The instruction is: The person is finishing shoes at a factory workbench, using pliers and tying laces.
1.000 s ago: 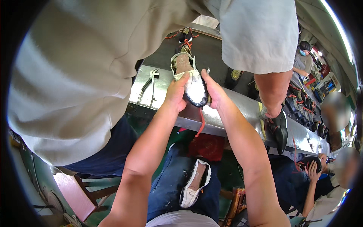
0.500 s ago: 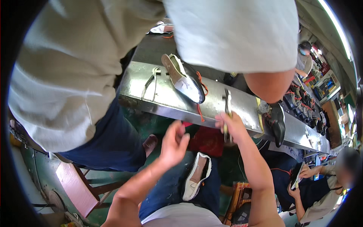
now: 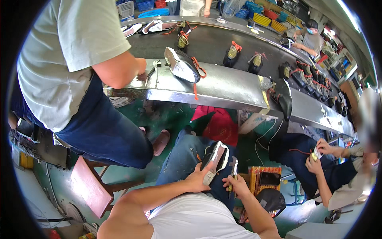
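A shoe upper, dark outside with a white rim and a brownish insole, lies sole up on my lap. My left hand holds its lower end, fingers wrapped over the side. Just right of the shoe, my right hand grips a pair of pliers, their metal jaws pointing up and apart from the shoe. Beyond my knees, a second shoe with an orange lace rests tilted on the metal ledge. Another pair of pliers lies to its left.
A long bench runs across ahead, with several dark shoes on its black surface. A co-worker stands close at left beside a stool; another person's hands work at right. A patterned box and dark cap sit beside my right arm.
My right hand has brought the pliers from the bench edge down beside my lap. My left hand has come back and taken hold of the shoe. The co-worker's body has shifted left.
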Available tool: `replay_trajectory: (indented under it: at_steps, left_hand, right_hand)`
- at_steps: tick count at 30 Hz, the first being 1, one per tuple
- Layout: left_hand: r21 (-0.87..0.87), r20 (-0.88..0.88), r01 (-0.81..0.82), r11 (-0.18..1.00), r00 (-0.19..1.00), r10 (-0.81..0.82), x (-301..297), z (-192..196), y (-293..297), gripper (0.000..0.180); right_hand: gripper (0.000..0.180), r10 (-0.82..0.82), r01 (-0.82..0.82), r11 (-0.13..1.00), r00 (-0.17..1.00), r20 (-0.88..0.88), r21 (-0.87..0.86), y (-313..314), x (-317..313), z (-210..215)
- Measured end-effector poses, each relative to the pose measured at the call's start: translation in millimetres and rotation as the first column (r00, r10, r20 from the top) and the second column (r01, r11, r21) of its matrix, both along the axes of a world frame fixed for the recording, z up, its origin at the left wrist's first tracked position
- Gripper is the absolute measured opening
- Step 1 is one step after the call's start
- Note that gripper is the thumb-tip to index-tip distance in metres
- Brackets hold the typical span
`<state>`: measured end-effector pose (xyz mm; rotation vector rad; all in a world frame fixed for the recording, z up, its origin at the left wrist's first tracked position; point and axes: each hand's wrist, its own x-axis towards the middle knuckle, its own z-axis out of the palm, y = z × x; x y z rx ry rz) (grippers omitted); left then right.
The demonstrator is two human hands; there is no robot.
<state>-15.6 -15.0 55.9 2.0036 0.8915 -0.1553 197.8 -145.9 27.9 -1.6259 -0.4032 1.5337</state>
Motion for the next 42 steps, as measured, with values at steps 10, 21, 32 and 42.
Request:
replay_trajectory:
  at_steps: [10, 21, 32, 42]
  left_hand:
    - [-0.128, 0.266, -0.232, 0.964, 0.928, 0.259, -1.2, -24.6, -4.4, 0.106]
    - [0.29, 0.284, 0.032, 0.957, 0.951, -0.118, 13.0, 29.0, 79.6, 0.07]
    - [-0.366, 0.747, -0.178, 0.913, 0.529, 0.403, 50.7, 66.6, 103.8, 0.015]
    - [-0.234, 0.227, 0.026, 0.972, 0.974, 0.028, 45.9, -17.9, 63.6, 0.057]
  right_hand:
    - [0.029, -0.233, 0.255, 0.966, 0.929, -0.287, 0.042, 1.9, 3.2, -30.0]
    - [0.028, -0.34, 0.379, 0.925, 0.829, -0.444, -0.001, -19.4, 18.0, -29.3]
    - [0.027, -0.353, 0.399, 0.917, 0.793, -0.497, -0.015, -20.6, 11.0, -38.7]
    - [0.021, -0.194, 0.223, 0.971, 0.949, -0.251, 0.092, -42.7, 24.9, 27.1]
